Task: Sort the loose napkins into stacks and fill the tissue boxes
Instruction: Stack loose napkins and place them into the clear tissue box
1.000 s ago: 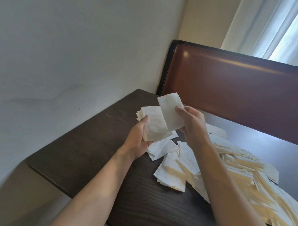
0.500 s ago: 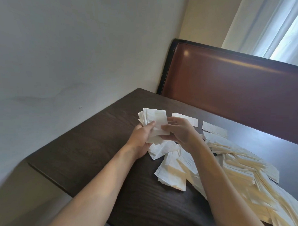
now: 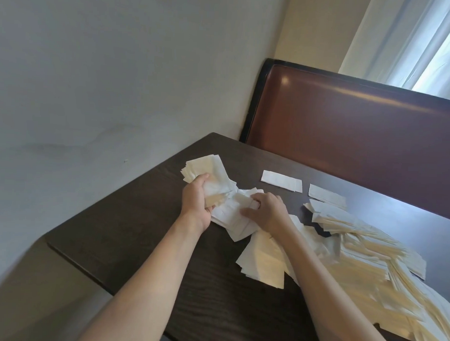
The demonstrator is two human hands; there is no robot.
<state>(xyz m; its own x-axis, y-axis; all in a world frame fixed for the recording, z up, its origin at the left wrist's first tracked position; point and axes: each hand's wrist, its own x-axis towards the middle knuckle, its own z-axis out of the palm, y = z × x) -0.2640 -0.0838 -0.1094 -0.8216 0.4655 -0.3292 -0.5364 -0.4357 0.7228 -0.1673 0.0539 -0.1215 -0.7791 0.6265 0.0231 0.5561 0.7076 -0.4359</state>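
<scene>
Dark wood surface (image 3: 139, 244) nearest, both forearms reaching in over it. Big loose napkin pile (image 3: 369, 252) sprawls along the right side. Small heap of napkins (image 3: 261, 263) near centre, just beside the right forearm. Left hand (image 3: 196, 200) grips a napkin stack (image 3: 206, 167), fingers curled round it. Right hand (image 3: 264, 210) pinches a napkin atop the heap. Farther back, 2 single napkins (image 3: 281, 180) lie flat, w/ brown booth seat back (image 3: 360, 129) behind.

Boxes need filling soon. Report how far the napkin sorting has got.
Done: little; the left hand grips one gathered stack. In hand: the right hand reaches into napkins beside it. Left: the big loose pile on the table; no tissue boxes in view.
</scene>
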